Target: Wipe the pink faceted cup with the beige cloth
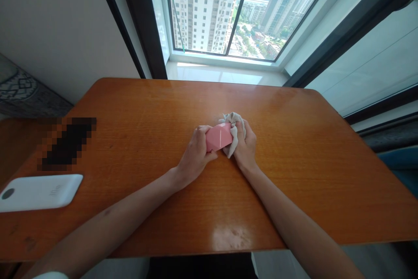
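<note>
One flat white device (39,192) lying on the orange wooden desk (294,139), well apart from the left grip (196,155) and out toward the desk's left edge. Above the device and nearer to the left grip, one dark patch (67,144), too pixelated for telling what thing is under it. Next, the left grip, narrow and closed around the pink faceted object (218,136), with fingers (200,132) curled over the object's left end. Position of this object: between both grips, low over the desk, contact with the wood not possible to tell. Right of it, one grey-white cloth (232,119), bunched and pressed on the object's right end, a fold hanging just below. Then the right grip (244,146), also narrow, closed on the cloth and touching the pink surface through it. Far ahead of the right grip, one tall window (281,18) with high-rise towers outside. Good handling here: left grip firm and quiet, cloth kept flat against each pink face, both wrists low near the desk.
</note>
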Tool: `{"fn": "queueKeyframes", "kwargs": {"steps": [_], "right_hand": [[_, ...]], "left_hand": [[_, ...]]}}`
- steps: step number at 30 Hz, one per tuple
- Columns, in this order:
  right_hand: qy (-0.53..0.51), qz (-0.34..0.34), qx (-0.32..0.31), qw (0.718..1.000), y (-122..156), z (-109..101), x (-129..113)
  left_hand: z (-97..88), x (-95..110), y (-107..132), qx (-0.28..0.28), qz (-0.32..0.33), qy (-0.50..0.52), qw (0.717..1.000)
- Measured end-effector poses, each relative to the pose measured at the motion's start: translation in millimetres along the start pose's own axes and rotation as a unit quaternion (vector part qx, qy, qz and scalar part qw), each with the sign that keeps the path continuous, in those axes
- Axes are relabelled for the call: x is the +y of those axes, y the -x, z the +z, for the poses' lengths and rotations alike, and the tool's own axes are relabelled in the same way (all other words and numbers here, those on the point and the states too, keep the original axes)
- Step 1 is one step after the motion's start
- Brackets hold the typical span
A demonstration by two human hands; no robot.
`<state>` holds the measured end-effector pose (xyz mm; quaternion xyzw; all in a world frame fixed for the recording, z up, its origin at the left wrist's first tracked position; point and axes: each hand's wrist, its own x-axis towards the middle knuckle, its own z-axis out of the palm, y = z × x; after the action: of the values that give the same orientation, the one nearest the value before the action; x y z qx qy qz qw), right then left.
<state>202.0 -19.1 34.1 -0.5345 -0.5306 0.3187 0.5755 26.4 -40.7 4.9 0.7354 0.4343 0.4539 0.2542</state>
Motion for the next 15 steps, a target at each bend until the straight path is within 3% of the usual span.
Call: {"fn": "queueKeyframes", "kwargs": {"steps": [10, 15], "right_hand": [[-0.077, 0.047, 0.034, 0.995, -9, -5, 19], [-0.018, -0.037, 0.06, 0.997, -3, -8, 12]], "left_hand": [[4.1, -5, -1, -0.046, -0.033, 0.032, 0.998], [3.9, 0, -2, -0.058, -0.04, -0.033, 0.997]]}}
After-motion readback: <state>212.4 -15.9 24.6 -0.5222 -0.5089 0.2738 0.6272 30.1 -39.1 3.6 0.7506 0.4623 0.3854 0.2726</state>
